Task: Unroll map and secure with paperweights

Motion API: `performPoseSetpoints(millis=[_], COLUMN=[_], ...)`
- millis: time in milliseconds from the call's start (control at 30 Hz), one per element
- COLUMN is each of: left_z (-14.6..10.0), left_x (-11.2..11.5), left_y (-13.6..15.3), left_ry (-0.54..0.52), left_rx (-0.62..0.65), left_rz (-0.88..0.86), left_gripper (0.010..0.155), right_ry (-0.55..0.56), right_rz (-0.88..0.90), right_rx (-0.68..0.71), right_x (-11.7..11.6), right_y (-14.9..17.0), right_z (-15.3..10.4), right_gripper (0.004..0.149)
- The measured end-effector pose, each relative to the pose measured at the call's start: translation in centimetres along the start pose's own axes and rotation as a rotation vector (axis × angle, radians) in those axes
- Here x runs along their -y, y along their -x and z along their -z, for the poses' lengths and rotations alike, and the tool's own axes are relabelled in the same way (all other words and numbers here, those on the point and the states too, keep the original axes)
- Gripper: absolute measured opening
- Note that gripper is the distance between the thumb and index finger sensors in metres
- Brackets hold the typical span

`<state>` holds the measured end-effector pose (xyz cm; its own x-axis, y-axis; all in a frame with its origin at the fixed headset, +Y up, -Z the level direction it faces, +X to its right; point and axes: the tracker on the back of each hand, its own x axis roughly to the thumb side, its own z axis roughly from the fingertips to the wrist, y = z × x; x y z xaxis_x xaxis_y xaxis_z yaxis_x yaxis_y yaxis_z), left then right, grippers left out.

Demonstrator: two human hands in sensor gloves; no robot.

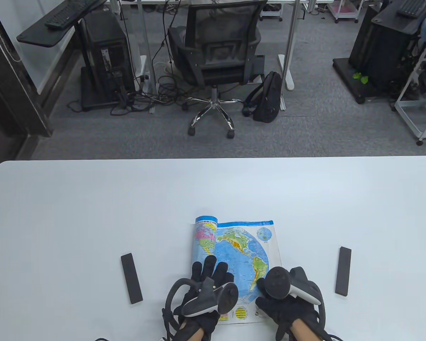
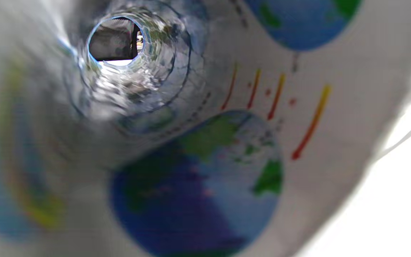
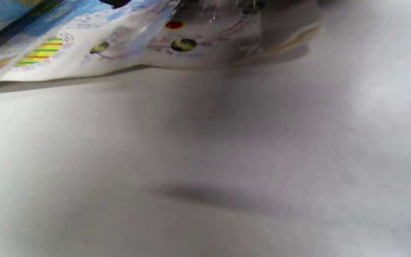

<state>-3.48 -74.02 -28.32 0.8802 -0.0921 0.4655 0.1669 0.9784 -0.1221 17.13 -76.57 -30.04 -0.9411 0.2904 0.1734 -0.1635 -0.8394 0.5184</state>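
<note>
Black hands (image 1: 213, 295) hiding map (image 1: 241, 248) edge

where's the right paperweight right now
In the table view the right paperweight lies flat on the white table, untouched, to the right of the map and just beyond the right hand.

The left wrist view looks along the inside of the curled map (image 2: 227, 150), which forms a tube. Printed blue and green globe insets and orange-red strokes line its inner surface. The far opening (image 2: 114, 41) is small and round. White bench (image 2: 398, 200) shows at lower right.
</note>
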Motion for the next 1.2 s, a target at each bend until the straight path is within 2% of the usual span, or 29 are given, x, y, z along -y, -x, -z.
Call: performPoseSetpoints(millis=[200,500,667,800,1000,1200], left_z=[-0.9,-1.2,-0.9,-0.6,0.0,-0.2], left_x=[-0.4,1.3,2.4,2.8,3.2,2.8], left_y=[1.8,4.8,5.3,4.7,3.8,4.4], left_ry=[-0.003,0.096,0.159,0.141,0.157,0.138], left_rx=[-0.121,-0.268,-0.296,-0.299,-0.313,-0.296], left_rz=[-0.090,-0.254,-0.286,-0.280,-0.131,-0.182], left_gripper=[0.054,0.068,0.075,0.076,0.074,0.071], right_ry=[0.017,-0.003,-0.038,-0.040,-0.022,-0.019], right_rz=[0.035,-0.059,-0.076,-0.069,-0.058,-0.045], right_rx=[-0.036,-0.139,-0.185,-0.178,-0.164,-0.170], right_x=[0.5,0.4,0.2,0.2,0.2,0.3], right_y=[1.2,1.7,2.2,2.2,2.3,2.4], right_z=[-0.2,0.2,0.3,0.3,0.3,0.3], right_gripper=[0.055,0.063,0.065,0.064,0.065,0.066])
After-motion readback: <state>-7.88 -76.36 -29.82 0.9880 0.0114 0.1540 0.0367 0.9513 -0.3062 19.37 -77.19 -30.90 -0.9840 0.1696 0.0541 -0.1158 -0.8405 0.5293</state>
